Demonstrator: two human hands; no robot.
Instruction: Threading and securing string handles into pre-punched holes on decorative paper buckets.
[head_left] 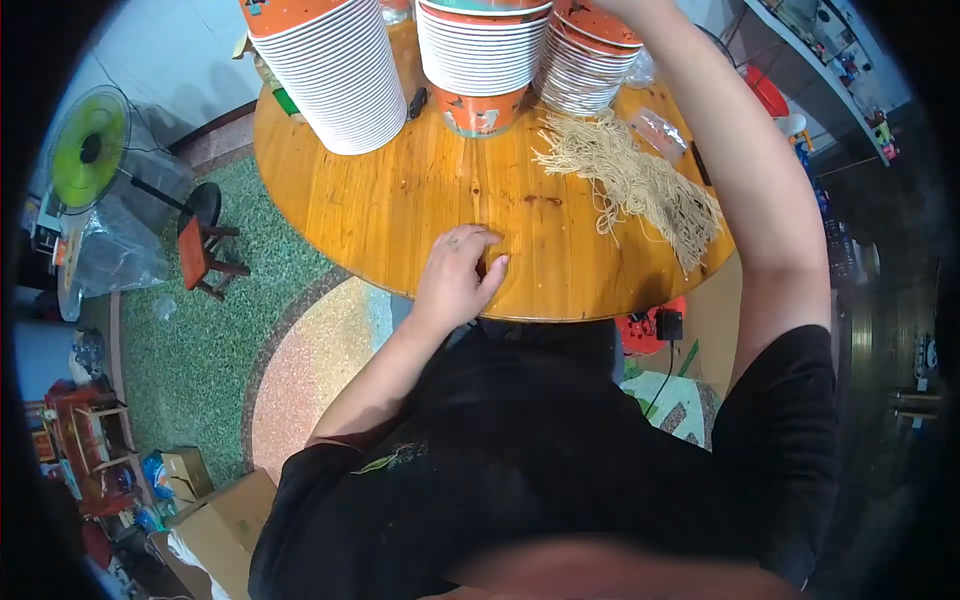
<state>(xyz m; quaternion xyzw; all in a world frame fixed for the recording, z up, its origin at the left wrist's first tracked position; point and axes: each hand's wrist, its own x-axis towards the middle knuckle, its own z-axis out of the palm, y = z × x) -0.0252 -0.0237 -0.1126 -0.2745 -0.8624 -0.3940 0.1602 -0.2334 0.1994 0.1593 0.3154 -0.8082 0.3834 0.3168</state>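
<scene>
My left hand [460, 268] rests on the near edge of the round wooden table [400, 215], its fingers loosely bent and the thumb apart, with nothing seen in it. My right arm reaches far forward. Its hand [632, 6] is at the top edge of the view, over the right stack of orange and white paper buckets [585, 75]; its fingers are cut off there. A middle stack of such buckets [480, 60] stands beside it, and a taller, leaning stack [330, 80] is at the left. A loose bundle of beige strings [640, 175] lies under my right forearm.
A small black object [418, 102] lies between the left and middle stacks. A clear plastic packet [658, 135] is beside the strings. Left of the table are a green fan [90, 150] and a small wooden stool [203, 255]. A cardboard box [230, 520] sits at the lower left.
</scene>
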